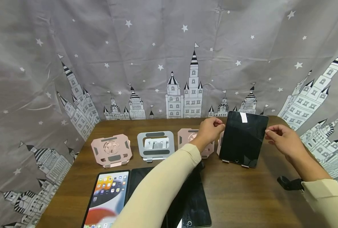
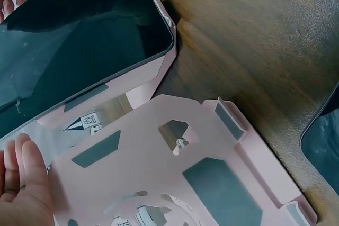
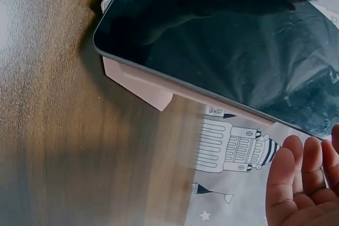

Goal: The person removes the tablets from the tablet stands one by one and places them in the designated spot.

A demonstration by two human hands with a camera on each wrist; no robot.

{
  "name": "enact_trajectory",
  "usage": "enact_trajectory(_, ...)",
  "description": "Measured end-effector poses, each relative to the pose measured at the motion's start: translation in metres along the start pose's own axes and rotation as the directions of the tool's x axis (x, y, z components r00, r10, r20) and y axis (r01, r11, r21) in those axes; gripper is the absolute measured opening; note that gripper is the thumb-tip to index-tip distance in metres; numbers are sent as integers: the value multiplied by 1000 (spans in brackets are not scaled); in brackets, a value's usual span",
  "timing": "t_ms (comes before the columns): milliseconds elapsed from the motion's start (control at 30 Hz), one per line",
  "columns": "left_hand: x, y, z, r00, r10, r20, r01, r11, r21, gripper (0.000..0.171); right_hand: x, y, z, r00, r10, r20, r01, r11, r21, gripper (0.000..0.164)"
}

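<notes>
A dark-screened tablet (image 1: 243, 139) leans back upright on a pink stand (image 3: 137, 86), its lower edge against the stand's small lips. My left hand (image 1: 211, 130) is beside its left edge, fingers relaxed and seemingly just apart from it. Close to the right edge is my right hand (image 1: 284, 139), fingers loosely bent; in the right wrist view its fingertips (image 3: 312, 154) are beside the edge, and contact is unclear. Another pink stand (image 2: 143, 168) lies just under my left hand in the left wrist view, with grey pads and a round cut-out.
Further left are a silver stand (image 1: 156, 153) and a pink stand (image 1: 112, 150). In front lie a lit tablet (image 1: 107, 196) and dark tablets (image 1: 196, 202), partly hidden by my left sleeve (image 1: 157, 190). A grey castle-print curtain (image 1: 157, 38) hangs behind the wooden table (image 1: 243, 196).
</notes>
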State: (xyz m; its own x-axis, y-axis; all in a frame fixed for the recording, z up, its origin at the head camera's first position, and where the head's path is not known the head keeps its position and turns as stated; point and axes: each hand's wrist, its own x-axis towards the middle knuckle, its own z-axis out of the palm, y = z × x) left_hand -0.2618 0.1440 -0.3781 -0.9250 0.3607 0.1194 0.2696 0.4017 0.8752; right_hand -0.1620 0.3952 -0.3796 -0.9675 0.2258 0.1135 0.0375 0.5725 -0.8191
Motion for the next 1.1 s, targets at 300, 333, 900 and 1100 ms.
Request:
enact_trajectory(300, 4, 12, 7, 998, -50, -33, 50, 999, 0, 14, 5, 7, -1, 999, 35, -22, -32, 993, 112, 34)
enact_trajectory(333, 4, 13, 8, 998, -52, -33, 51, 999, -3, 14, 5, 7, 0, 999, 33, -27, -30, 993, 115, 32)
enact_trajectory(900, 2, 16, 16, 995, -85, -56, 85, 996, 13, 20, 6, 9, 12, 996, 42, -81, -29, 987, 159, 23)
enact_trajectory(1100, 0, 14, 19, 994, -82, -76, 83, 996, 12, 19, 4, 10, 16, 995, 52, -89, -34, 980, 195, 18)
